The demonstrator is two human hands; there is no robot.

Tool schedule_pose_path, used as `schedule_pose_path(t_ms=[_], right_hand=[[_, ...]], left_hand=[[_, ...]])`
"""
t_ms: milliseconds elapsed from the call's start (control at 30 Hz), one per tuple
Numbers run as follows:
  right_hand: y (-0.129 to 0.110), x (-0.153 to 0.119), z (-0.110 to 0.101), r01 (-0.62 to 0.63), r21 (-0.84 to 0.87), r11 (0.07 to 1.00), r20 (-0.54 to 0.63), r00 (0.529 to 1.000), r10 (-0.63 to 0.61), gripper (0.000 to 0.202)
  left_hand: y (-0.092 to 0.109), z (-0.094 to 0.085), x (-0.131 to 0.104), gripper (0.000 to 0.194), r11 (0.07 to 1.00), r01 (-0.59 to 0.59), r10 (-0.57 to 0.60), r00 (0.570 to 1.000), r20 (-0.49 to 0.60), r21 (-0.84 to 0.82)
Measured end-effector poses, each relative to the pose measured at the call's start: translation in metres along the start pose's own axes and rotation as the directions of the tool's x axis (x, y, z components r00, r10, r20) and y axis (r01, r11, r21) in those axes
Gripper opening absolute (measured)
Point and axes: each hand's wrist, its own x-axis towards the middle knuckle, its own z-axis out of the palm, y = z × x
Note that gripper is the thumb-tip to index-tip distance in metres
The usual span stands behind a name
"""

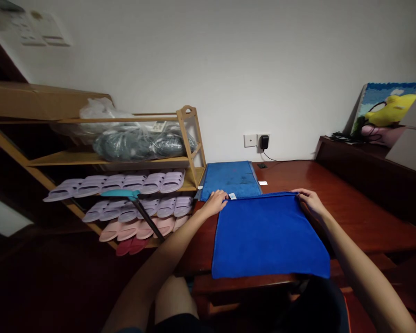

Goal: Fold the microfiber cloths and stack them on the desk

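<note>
A bright blue cloth lies spread on the reddish-brown wooden desk, its near edge hanging slightly over the desk's front. My left hand pinches its far left corner, beside a small white tag. At the far right corner, my right hand has the edge between thumb and fingers. The far edge between both hands looks slightly raised or folded. Just behind it lies a stack of duller blue cloths with dark stains on top, close to my left hand.
Left of the desk stands a wooden rack with rows of lilac slippers, pink slippers and plastic-wrapped items. A turquoise-topped handle leans before it. A black plug adapter sits in the wall socket. A raised ledge holds a yellow plush toy.
</note>
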Motion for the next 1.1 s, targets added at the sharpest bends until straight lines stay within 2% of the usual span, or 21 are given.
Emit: schedule_pose_path(t_ms=[133, 267, 433, 600, 700, 800, 967, 1100], right_hand=[[-0.002, 0.002, 0.000, 0.018, 0.019, 1.000, -0.003, 1.000, -0.018, 0.028], [-0.003, 0.007, 0.002, 0.028, 0.039, 0.999, -0.006, 1.000, -0.028, 0.029], [-0.001, 0.020, 0.011, 0.007, 0.043, 0.999, -0.024, 1.000, -0.006, 0.034], [0.002, 0.039, 0.028, -0.023, 0.005, 1.000, -0.058, 0.998, 0.024, 0.032], [0.003, 0.051, 0.040, -0.034, -0.032, 0.999, -0.081, 0.996, 0.031, 0.030], [0.002, 0.063, 0.053, -0.033, -0.093, 0.995, -0.100, 0.995, 0.024, 0.027], [-0.001, 0.080, 0.072, -0.040, -0.274, 0.961, -0.117, 0.993, 0.008, 0.026], [-0.004, 0.081, 0.081, -0.019, -0.472, 0.882, -0.109, 0.993, -0.037, 0.032]], left_hand=[[-0.005, -0.001, -0.002, 0.006, 0.992, 0.050, -0.051, 0.999, -0.012, -0.118], [-0.011, -0.010, -0.003, 0.003, 0.947, 0.082, -0.095, 0.995, -0.025, -0.312], [-0.022, -0.021, -0.001, 0.019, 0.804, 0.165, -0.205, 0.979, -0.006, -0.571], [-0.032, -0.023, 0.007, 0.029, 0.674, 0.227, -0.336, 0.942, -0.019, -0.703], [-0.037, -0.024, 0.013, 0.028, 0.648, 0.244, -0.406, 0.912, -0.056, -0.721], [-0.043, -0.027, 0.019, 0.021, 0.665, 0.254, -0.461, 0.880, -0.118, -0.703], [-0.053, -0.029, 0.031, 0.008, 0.752, 0.320, -0.513, 0.833, -0.207, -0.577], [-0.043, -0.027, 0.030, 0.010, 0.841, 0.358, -0.486, 0.829, -0.277, -0.406]])
